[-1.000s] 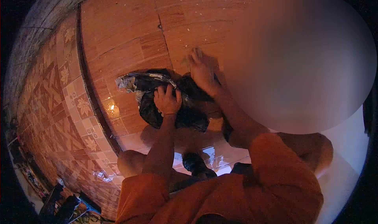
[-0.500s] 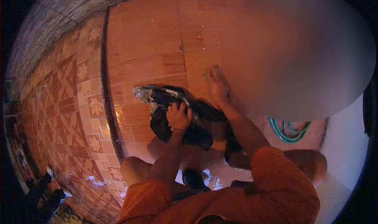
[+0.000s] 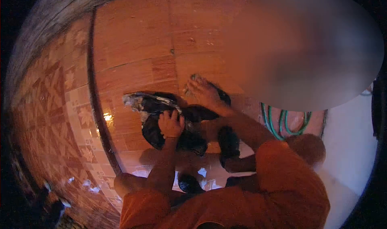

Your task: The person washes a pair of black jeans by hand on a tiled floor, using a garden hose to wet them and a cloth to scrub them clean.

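Observation:
On the wet floor before me lies a dark, soft-looking bundle (image 3: 152,129) with a pale, greyish end at its left. My left hand (image 3: 171,124) presses onto it, fingers curled into its folds. To the right, my right hand (image 3: 204,93) hovers over the bundle's far right side, fingers bent around something small and greyish-green that I cannot make out. Behind that wrist shows a dark patch (image 3: 223,97).
A coiled green hose (image 3: 281,126) lies to the right beside a pale wall (image 3: 348,144). Reddish tiles (image 3: 133,47) cover the floor, and a dark strip (image 3: 93,80) divides them from patterned tiles (image 3: 52,104). A large blurred oval hides the upper right.
My right hand has moved left and closer to the bundle. My left hand still rests on the bundle. The whole view has shifted slightly, so the floor and bundle appear further left.

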Available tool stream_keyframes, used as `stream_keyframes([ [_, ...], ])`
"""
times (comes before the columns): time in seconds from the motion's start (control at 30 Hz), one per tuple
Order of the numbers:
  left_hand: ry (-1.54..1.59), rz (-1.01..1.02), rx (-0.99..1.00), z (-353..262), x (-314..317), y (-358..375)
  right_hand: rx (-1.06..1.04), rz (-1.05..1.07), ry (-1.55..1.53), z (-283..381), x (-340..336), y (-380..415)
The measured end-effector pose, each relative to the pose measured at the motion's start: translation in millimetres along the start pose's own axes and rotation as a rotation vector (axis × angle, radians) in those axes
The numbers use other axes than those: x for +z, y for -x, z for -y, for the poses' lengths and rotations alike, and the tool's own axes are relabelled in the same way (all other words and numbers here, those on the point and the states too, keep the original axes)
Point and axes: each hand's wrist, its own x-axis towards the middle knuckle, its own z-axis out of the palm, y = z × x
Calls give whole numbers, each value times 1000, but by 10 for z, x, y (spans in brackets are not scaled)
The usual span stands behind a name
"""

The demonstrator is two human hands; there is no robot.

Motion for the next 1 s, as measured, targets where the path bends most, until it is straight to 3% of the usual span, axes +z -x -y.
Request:
stream_keyframes([
  [0.07, -7, 94, -1, 4, 7, -20, 82, -84, 176, -368, -74, -109],
  [0.13, -65, 79, -22, 10, 26, 13, 149, -134, 145, -646, -76, -202],
  [0.2, -99, 99, 5, 46, 48, 37, 286, -133, 109, -474, 26, -94],
  [0.37, -195, 153, 37, 77, 42, 14, 541, -38, 70, -226, -287, 1122],
  [0.43, -204, 249, 14, 57, -15, -64, 1071, -19, -302, -176, -541, 1363],
  [0.47, -194, 314, -3, 72, -63, -119, 1087, -8, -314, -145, -559, 1635],
  [0.5, -207, 326, 18, 52, -123, -192, 901, -21, -45, -143, -529, 2028],
  [0.57, -232, 363, 31, 42, -225, -175, 712, -13, 195, -107, -656, 2569],
  [0.63, -156, 447, 26, 37, -204, -227, 861, 231, 58, -272, -844, 2720],
  [0.73, -228, 448, 64, -177, -159, -11, 872, 226, 142, -808, -894, 2494],
  [0.8, -235, 492, 44, -452, -116, 190, 874, 168, 29, -958, -704, 2759],
  [0.93, -147, 513, 4, -1013, -5, 570, 678, 12, 190, -415, -794, 3651],
  [1.0, -181, 439, 64, -1214, 104, 784, 587, 155, 167, -520, -784, 3890],
])
